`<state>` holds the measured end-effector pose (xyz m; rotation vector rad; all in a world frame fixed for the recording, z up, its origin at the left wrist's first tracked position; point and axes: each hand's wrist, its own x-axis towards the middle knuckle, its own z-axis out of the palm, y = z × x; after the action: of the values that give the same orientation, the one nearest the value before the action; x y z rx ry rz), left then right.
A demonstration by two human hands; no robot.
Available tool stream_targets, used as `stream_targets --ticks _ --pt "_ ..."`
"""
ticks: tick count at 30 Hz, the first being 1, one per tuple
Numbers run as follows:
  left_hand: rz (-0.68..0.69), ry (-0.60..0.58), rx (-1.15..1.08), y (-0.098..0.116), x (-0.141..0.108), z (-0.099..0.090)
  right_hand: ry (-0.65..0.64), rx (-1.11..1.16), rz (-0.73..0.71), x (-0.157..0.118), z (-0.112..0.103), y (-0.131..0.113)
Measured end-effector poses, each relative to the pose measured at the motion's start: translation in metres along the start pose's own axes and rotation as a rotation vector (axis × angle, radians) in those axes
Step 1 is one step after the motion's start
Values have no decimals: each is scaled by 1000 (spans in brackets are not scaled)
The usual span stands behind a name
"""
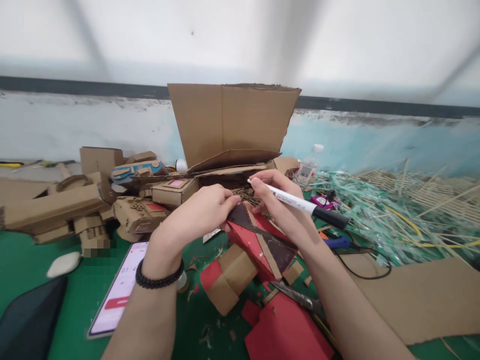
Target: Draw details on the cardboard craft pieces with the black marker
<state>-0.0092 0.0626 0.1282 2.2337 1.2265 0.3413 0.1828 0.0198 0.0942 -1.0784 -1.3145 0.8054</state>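
My left hand (204,212) is closed on the far end of a red cardboard piece (255,245), its thumb by the edge. Dark panels and a bare brown strip run along that piece. In my right hand (279,195) is a white marker pen (294,201), lying slantwise with its black end (332,217) toward my forearm. The right fingers are close to the upper part of the red piece; whether they touch it is hidden. Just below lie a small brown cardboard box (230,277) with a red patch, scissors (296,296) and red card (287,330).
A tall cardboard sheet (240,120) stands at the back. Cardboard models (63,207) and a lit phone (120,290) are on the left. To the right lie a heap of sticks and green plastic strips (375,215), a clear bottle (309,165) and flat cardboard (420,295).
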Motion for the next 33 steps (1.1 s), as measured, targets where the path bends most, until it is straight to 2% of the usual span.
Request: stream_targets --ticks 5,14,23,33 --pt "-43 -110 -155 3 -4 -4 -98 -156 50 1 -10 -9" --pt "-51 -134 -148 5 -4 -4 57 -243 -15 1 -5 -4" --pt "-52 -140 -114 1 -4 -4 68 -339 -12 2 -3 -3" --pt "-55 -139 -85 3 -2 -3 39 -319 1 1 -3 -3"
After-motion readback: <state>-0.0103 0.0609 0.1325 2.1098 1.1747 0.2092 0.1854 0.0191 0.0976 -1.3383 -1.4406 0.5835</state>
